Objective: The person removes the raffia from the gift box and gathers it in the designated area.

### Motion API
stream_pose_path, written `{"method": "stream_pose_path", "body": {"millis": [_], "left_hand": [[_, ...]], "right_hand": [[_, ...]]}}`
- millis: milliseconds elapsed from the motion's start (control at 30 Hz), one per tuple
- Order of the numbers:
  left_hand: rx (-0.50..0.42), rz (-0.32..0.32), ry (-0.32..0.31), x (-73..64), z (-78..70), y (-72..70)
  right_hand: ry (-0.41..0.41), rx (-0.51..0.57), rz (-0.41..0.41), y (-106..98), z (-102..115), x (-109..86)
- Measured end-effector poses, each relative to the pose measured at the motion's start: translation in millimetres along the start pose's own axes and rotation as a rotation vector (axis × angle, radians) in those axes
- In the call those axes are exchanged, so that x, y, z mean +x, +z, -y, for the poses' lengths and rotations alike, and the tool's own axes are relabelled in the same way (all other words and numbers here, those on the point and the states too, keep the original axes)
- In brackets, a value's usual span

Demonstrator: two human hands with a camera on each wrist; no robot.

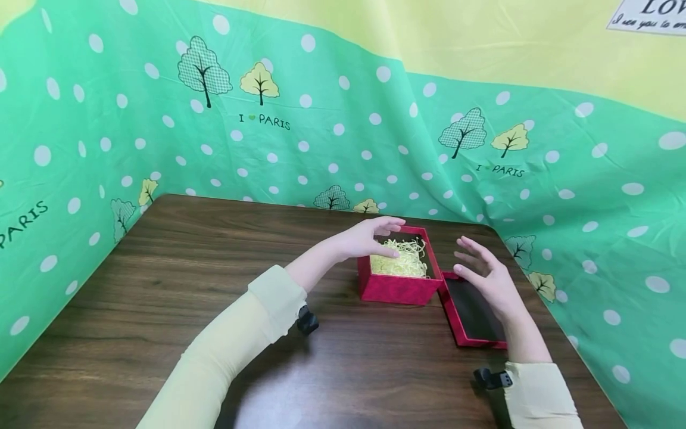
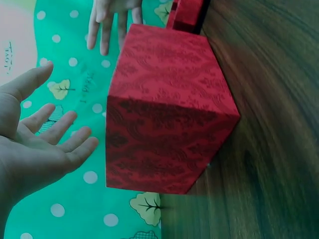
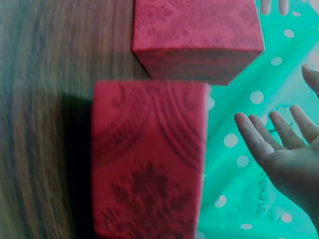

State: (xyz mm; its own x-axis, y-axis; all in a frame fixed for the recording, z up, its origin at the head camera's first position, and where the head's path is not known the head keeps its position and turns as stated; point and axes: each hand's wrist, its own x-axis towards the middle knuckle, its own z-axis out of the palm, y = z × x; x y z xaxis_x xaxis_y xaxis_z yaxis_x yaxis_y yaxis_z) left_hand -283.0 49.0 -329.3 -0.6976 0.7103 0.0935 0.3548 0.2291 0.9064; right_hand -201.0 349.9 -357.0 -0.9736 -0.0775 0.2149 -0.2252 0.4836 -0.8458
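Fingers apart and gripping nothing, the left hand (image 1: 364, 238) hovers over pale shredded filler (image 1: 402, 263) in the open red box (image 1: 399, 290), right of centre in the head view. The right hand (image 1: 492, 283), fingers likewise apart, hangs by the hollow-side-up red lid (image 1: 474, 310) at lower right, on the dark table (image 1: 343, 369). A low sweep by the left fingers could drag filler out.

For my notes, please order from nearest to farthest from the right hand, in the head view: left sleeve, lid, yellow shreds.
1. Lid: partly hidden by the right hand.
2. Yellow shreds: left, inside the box.
3. Left sleeve: farthest left.
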Motion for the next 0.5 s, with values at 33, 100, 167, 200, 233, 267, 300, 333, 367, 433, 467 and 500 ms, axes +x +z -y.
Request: {"method": "stream_pose_path", "body": {"millis": [33, 100, 167, 200, 233, 267, 300, 333, 367, 433, 467, 500], "left_hand": [[0.011, 0.000, 0.000, 1.5, 0.7, -0.6], [0.036, 0.005, 0.001, 4.4, 1.9, -1.8], [0.056, 0.015, 0.004, 7.6, 3.1, -3.0], [0.062, 0.021, 0.005, 9.0, 3.4, -3.8], [0.068, 0.028, 0.009, 10.8, 4.0, -4.3], [0.078, 0.035, 0.013, 12.2, 4.3, -4.9], [0.087, 0.044, 0.019, 13.7, 4.7, -5.3], [0.099, 0.052, 0.024, 15.4, 5.4, -5.6], [0.111, 0.060, 0.031, 17.1, 6.0, -5.6], [0.131, 0.078, 0.047, 20.1, 6.6, -5.4], [0.145, 0.085, 0.056, 21.4, 7.1, -5.3], [0.151, 0.092, 0.065, 23.0, 7.7, -5.1]], "right_hand": [[0.001, 0.012, 0.006, 2.0, -0.2, 0.6], [0.011, 0.029, 0.022, 5.5, -1.0, 1.9], [0.013, 0.036, 0.048, 8.3, -1.9, 3.2], [0.016, 0.041, 0.064, 9.4, -2.7, 3.9], [0.020, 0.042, 0.082, 10.5, -3.1, 4.6], [0.030, 0.045, 0.099, 11.5, -3.6, 5.1], [0.040, 0.049, 0.117, 12.6, -4.0, 5.7], [0.049, 0.054, 0.135, 13.6, -4.4, 6.1], [0.063, 0.060, 0.154, 14.7, -4.9, 6.5], [0.092, 0.074, 0.189, 17.2, -5.5, 7.2], [0.106, 0.080, 0.203, 18.6, -6.1, 7.7], [0.118, 0.084, 0.215, 19.9, -6.4, 8.2]]}}
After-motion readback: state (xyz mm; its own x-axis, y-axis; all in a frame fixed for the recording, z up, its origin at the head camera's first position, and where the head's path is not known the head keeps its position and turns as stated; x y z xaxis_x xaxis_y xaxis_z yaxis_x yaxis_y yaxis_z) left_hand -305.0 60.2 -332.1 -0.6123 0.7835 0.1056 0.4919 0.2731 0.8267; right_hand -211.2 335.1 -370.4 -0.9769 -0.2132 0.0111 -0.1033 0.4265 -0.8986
